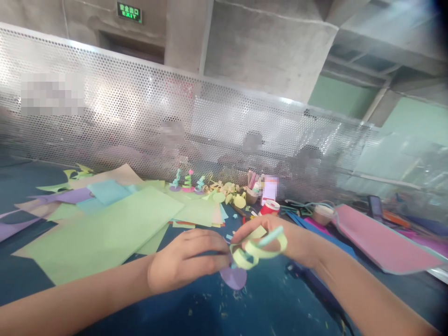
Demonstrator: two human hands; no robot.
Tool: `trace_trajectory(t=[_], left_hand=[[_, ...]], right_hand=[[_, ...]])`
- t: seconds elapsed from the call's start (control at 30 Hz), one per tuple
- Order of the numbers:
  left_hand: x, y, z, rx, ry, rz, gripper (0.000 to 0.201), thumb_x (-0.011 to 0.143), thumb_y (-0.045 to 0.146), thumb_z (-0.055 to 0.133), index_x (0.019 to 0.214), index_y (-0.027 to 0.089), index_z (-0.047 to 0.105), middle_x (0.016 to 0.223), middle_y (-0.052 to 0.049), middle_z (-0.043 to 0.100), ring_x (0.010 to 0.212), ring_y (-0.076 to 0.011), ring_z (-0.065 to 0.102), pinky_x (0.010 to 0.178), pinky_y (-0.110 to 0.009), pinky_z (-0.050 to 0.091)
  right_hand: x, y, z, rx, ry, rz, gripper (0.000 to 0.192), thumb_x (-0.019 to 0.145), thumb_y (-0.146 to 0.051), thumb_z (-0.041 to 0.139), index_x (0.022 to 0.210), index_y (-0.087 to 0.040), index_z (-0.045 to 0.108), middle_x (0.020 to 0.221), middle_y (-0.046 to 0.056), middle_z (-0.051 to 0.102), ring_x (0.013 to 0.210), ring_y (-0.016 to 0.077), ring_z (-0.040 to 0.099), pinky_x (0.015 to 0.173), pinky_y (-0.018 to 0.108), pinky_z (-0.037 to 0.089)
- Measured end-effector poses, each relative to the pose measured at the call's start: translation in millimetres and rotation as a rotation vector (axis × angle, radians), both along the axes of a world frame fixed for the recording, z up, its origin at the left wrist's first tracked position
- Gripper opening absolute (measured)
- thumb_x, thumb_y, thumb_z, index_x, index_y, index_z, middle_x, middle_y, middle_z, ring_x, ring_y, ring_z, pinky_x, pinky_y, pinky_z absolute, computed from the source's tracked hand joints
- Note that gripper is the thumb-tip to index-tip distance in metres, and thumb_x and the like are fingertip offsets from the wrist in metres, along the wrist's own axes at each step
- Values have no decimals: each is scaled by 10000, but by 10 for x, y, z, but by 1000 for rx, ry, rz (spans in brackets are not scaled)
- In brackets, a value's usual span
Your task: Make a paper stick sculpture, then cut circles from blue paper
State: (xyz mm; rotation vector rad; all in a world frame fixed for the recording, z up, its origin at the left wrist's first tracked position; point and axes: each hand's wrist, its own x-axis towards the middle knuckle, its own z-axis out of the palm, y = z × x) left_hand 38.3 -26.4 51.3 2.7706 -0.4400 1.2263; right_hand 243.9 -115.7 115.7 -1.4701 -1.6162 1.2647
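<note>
in the head view a curled strip of pale yellow-green paper [257,252] loops between both hands, its long axis running roughly left to right and rising a little toward the right, with a small purple paper disc [234,277] just under its left end; the left hand [185,266] is closed with fingertips pinched on the strip's left end, and the right hand [276,235] is curled around the loop's right part, fingers narrow. they are held above a dark blue table [196,308] speckled with paper scraps, with large light green paper sheets [105,228] to the left, a pink sheet [378,238] to the right, a red tape roll [270,206] behind, and a perforated metal screen [210,126] below concrete walls
</note>
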Motion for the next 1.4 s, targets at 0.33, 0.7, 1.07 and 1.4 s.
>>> trace_trajectory(t=[0.33, 0.7, 1.07, 1.4], left_hand=[[102, -55, -15, -360, -146, 87, 190, 803, 56, 559, 945, 173, 604, 923, -63, 596, 860, -131, 597, 777, -243, 504], [127, -29, 6, -391, -163, 71, 285, 768, -2, 558, 976, 180, 630, 937, -74, 659, 880, -151, 627, 776, -249, 511], [217, -26, -40, -913, -96, 17, 236, 787, 74, 584, 901, 248, 697, 996, -29, 663, 912, -141, 625, 822, -252, 501], [222, -30, -30, -1105, -53, -24, 228, 767, 82, 600, 895, 243, 698, 969, -15, 672, 880, -140, 628, 803, -255, 500]], right_hand=[[-92, -36, -130, 257, -61, -292, 200, 726, -404, 654, 818, -241, 726, 803, -5, 694, 773, 154, 585, 727, 286, 429], [-84, -87, -175, 261, 95, -216, 154, 744, -240, 666, 897, -254, 654, 864, -27, 699, 816, 109, 624, 769, 237, 469], [-157, -70, -231, 365, 135, -279, 84, 736, -263, 657, 811, -226, 660, 770, -23, 682, 731, 116, 620, 708, 241, 482], [-243, -45, -259, 345, 245, -373, 73, 739, -237, 652, 808, -211, 651, 745, -30, 649, 700, 89, 582, 676, 204, 460]])
